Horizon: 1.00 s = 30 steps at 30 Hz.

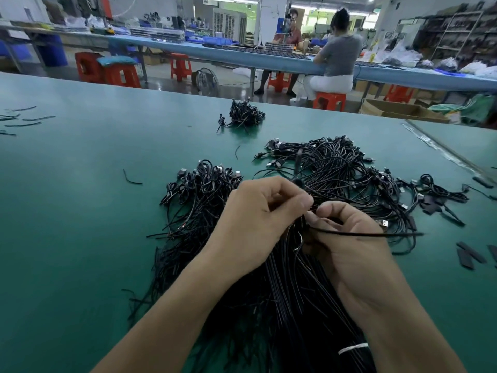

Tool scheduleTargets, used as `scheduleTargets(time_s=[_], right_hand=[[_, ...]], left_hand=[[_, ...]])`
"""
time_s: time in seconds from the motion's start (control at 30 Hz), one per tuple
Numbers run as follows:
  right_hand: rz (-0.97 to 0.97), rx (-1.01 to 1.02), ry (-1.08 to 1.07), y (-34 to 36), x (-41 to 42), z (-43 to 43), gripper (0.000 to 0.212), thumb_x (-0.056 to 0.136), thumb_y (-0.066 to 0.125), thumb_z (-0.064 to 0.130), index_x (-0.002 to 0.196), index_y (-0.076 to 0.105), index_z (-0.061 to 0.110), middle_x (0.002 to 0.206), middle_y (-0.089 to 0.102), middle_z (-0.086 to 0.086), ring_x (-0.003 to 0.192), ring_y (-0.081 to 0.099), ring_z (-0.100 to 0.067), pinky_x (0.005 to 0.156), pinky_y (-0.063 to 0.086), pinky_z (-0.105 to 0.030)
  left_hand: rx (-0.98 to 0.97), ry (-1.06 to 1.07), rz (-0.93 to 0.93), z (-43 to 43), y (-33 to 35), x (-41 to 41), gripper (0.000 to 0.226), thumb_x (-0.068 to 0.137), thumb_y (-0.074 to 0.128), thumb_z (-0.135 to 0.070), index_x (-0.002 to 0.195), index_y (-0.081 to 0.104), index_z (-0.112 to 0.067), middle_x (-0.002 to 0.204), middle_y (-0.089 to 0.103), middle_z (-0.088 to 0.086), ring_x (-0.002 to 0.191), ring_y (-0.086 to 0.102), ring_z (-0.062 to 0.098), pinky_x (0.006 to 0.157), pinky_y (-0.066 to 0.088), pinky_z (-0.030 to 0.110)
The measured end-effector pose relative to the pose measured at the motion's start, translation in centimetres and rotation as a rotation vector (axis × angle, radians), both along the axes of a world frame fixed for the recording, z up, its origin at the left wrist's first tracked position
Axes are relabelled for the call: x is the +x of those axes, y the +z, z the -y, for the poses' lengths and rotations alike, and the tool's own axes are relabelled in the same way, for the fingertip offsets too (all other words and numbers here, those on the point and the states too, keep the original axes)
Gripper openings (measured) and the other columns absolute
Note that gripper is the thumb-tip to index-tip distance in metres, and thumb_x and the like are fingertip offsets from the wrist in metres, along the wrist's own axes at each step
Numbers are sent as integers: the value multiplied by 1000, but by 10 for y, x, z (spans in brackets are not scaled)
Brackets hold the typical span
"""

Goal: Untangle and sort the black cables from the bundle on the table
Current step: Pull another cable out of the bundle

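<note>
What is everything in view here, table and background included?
table: one, green, foreground.
cable bundle: one, black, under the hands.
white tie: one, around cable bundle, bottom.
looped cable pile: one, black, left of the hands.
plug-ended cable pile: one, black, beyond the right hand.
small cable pile: one, black, far centre.
flat strips: several, black, right edge.
stools: several, red, background.
left hand: one, pinches cable bundle.
right hand: one, pinches thin strand.
</note>
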State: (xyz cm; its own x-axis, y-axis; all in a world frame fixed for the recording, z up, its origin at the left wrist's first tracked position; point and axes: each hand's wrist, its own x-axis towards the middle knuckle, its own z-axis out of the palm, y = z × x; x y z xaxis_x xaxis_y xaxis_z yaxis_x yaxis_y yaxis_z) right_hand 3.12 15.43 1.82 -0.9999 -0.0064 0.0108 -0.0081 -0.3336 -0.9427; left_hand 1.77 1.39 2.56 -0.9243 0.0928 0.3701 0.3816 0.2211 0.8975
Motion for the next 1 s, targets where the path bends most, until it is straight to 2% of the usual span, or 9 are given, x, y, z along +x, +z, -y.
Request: scheduleTargets(time_s=[0.1, 0.17, 0.27, 0.5, 0.63, 0.73, 0.83, 0.9, 1.0], right_hand=[[38, -49, 44, 2, -2, -4, 19, 68, 70, 9, 78, 54, 14, 62, 63, 1, 50, 55, -8, 45, 48, -19], [97, -103, 69, 1, -3, -9, 18, 68, 69, 7, 78, 56, 15, 63, 63, -1, 49, 56, -8, 45, 49, -18], [145, -111, 90, 1, -3, -13, 16, 67, 68, 6, 76, 57, 14, 62, 61, -2, 50, 56, -9, 45, 47, -17], [160, 37, -118, 1, -6, -23, 21, 85, 66, -2, 78, 55, 15, 62, 58, -2, 48, 50, -9, 36, 38, -17], [83, 11, -142, 3, -7, -23, 23, 86, 66, -1, 78, 55, 17, 57, 56, 2, 48, 49, -9, 42, 42, -17], [-13, 45, -117, 8, -3, -19, 25, 85, 67, -2, 71, 62, 18, 54, 58, 3, 48, 49, -7, 42, 41, -16], [-71, -11, -72, 12, 1, -14, 25, 80, 66, -8, 72, 61, 14, 54, 62, 2, 44, 53, -5, 39, 39, -13], [-49, -2, -14, 12, 3, -11, 28, 81, 62, -13, 72, 58, 13, 54, 62, 2, 42, 54, -3, 38, 39, -12], [-36, 82, 50, 11, 4, -8, 27, 85, 63, -10, 71, 58, 12, 55, 61, 2, 42, 53, -2, 38, 39, -12]], left_hand=[[110, -133, 24, 2, -1, 0, 32, 87, 74, -18, 109, 57, -34, 81, 74, 14, 62, 62, 34, 64, 45, 27], [132, -158, -29, 2, -1, 0, 55, 85, 76, -11, 122, 45, -35, 87, 76, 9, 57, 58, 10, 59, 42, 13], [-18, -109, -98, 1, -5, 0, 67, 83, 79, -17, 134, 41, -40, 91, 76, -5, 59, 56, 8, 58, 40, 14], [-394, -75, -413, -2, -13, 2, 37, 72, 63, 5, 93, 79, -20, 96, 69, -9, 92, 57, 4, 83, 40, 13], [-494, -103, -278, -10, -21, 4, 30, 84, 49, -20, 88, 79, -18, 92, 49, -11, 85, 51, 4, 74, 36, 13], [-422, -134, -174, -15, -22, 5, 20, 93, 53, -25, 89, 72, -29, 84, 54, -18, 78, 55, 2, 68, 40, 12], [-213, -131, 39, -14, -15, 4, 25, 93, 45, -30, 78, 64, -28, 69, 60, -10, 64, 51, 10, 64, 48, 34], [-86, -123, 147, -11, -11, 2, 45, 89, 39, -46, 77, 63, -10, 71, 60, 3, 67, 51, 22, 71, 48, 47], [18, -134, 256, -9, -11, 0, 78, 84, 40, -71, 79, 61, 3, 69, 53, 10, 63, 45, 19, 62, 39, 38]])
